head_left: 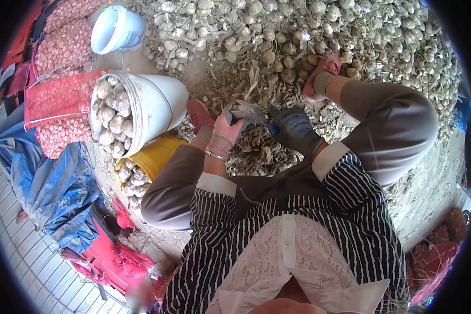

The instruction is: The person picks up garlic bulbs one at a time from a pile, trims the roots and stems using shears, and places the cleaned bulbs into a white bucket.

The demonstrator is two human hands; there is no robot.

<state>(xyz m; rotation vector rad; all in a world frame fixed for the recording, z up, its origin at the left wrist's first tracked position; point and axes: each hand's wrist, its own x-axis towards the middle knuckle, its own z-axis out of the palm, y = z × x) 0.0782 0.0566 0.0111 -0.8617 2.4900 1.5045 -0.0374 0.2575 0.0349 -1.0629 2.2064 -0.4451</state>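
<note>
My left hand (227,126), in a pink glove with grey fingers, is closed around pale, papery dried garlic stalks (250,111). The stalks stick out to the right; whether a bulb sits in the palm is hidden. Close by on the right, my right hand (296,131) wears a dark blue-grey glove. Its fingers are wrapped round a small tool with a blue handle (272,128), mostly covered by the glove. The tool's tip lies near the stalk ends. Below both hands spreads a heap of dry garlic peelings and leaves (261,152).
A large garlic pile (350,31) covers the ground ahead. On the left, a white bucket (159,104) and a yellow bucket (159,152) lie tilted, holding garlic bulbs. Another white bucket (118,31) stands behind. Red mesh sacks (63,99) and a blue tarp (52,183) are farther left.
</note>
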